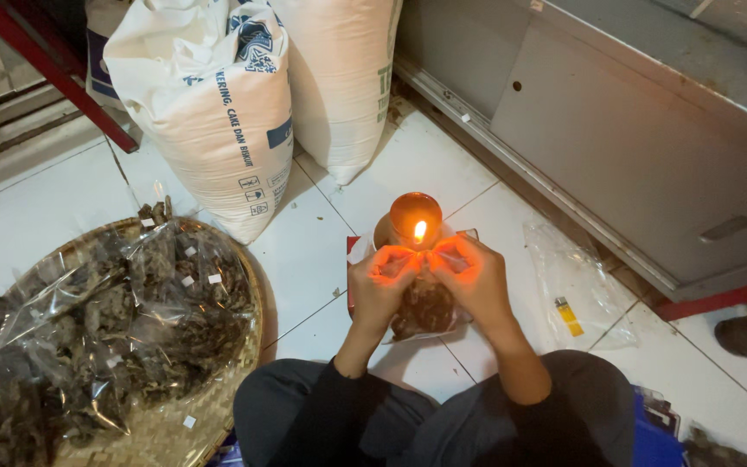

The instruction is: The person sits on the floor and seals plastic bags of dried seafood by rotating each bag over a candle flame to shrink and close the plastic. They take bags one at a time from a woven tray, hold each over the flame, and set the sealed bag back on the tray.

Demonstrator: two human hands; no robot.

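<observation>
Head view, person seated on white tile floor [36,207], knees at bottom centre. Both hands up at centre frame, lit orange by a flame. Left hand [382,285] and right hand [475,281] each pinch the top edge of a small clear plastic bag [425,307] filled with dark dried pieces; fingers closed on the bag mouth, thumbs and forefingers nearly meeting in the middle. Bag hangs between the hands, just below the flame. Bag edge looks held right at the flame, though contact is hard to tell from this angle.

Oil lamp [414,216], brownish round body, lit wick, stands on the floor just above the hands, centre frame.

Left of frame: woven bamboo tray [218,415] piled with many sealed clear packets [105,337] of the same dark stuff. Upper left to upper centre: two large white sacks [218,112] standing against each other. Right of the hands: empty clear plastic sheets [581,277] flat on the tile, a yellow lighter [569,316] lying on them. Upper right: grey metal cabinet base [650,147].
</observation>
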